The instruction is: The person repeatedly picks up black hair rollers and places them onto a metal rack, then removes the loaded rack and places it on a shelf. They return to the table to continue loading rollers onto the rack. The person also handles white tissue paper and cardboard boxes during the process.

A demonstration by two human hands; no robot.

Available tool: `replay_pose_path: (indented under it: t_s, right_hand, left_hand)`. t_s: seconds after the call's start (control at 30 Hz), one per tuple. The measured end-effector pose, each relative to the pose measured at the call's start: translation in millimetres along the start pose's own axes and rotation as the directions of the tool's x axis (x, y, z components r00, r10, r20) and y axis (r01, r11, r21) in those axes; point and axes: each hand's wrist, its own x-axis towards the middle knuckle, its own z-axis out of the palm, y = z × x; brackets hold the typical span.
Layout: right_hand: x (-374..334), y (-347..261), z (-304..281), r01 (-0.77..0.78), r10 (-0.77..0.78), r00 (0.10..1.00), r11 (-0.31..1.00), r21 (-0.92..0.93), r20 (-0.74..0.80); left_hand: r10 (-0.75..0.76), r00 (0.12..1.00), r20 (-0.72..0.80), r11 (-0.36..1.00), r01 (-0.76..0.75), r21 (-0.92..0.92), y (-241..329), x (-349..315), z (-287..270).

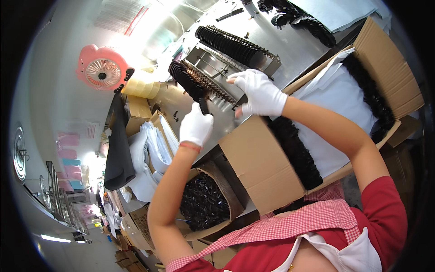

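Nearest the person, low in the view, a brown sack-lined container full of small black plastic pieces sits beside an open cardboard box lined with white paper, along which rows of black pieces lie; the individual pieces are too small to make out. Above these, the left hand in a white glove is closed in a fist on the near end of a long rod packed with black disc-shaped pieces. The rod's long axis runs from the fist up and to the left, away from the person, over the steel tabletop. Its gripped end is hidden inside the glove. The right hand in a white glove hovers just beside it with fingers loosely spread, forefinger extended toward the metal rack; whether it touches the rack cannot be told. Farther off, a second loaded black row lies on the rack, and a pink desk fan stands at far left.
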Motion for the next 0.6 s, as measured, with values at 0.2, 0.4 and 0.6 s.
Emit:
replay_pose_path:
  t_s: [0.2, 0.4, 0.6]
  right_hand:
    - [-2.6, -71.4, 3.1, -0.089, 0.012, 0.962, 0.958, 0.273, 0.272]
    - [11.9, -2.6, -0.1, -0.098, 0.074, 0.989, 0.977, 0.191, 0.13]
    - [24.7, 33.7, 0.5, -0.037, -0.046, 0.93, 0.976, 0.217, 0.365]
  left_hand:
    - [0.328, 0.94, 0.098, 0.918, -0.292, -0.269, 14.1, -32.7, 4.4]
    - [0.086, 0.937, -0.339, 0.985, -0.13, -0.109, -39.9, 43.5, 4.9]
    - [0.186, 0.974, -0.127, 0.918, -0.218, -0.332, -58.3, 111.6, 29.4]
